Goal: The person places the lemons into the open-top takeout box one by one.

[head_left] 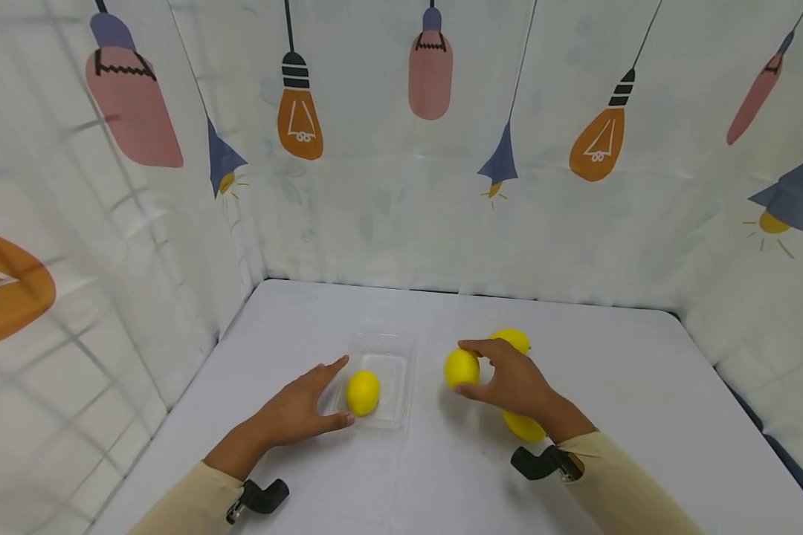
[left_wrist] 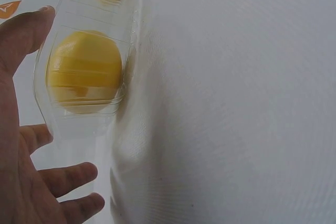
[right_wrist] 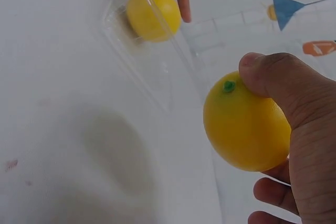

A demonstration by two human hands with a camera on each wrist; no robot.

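Observation:
A clear plastic tray sits on the table with one lemon in its left part. My left hand is at the tray's left side, thumb and fingers spread around that end. In the left wrist view the thumb and a finger meet the tray's rim. My right hand pinches another lemon between thumb and fingers, above the table to the right of the tray. Its green stem end shows in the right wrist view. Beyond and below the right hand lie two more lemons, one far and one near, both partly hidden.
A white cloth covers the table. Behind and beside it hangs a pale curtain printed with lamps and bulbs. Black wrist mounts stick out from both sleeves.

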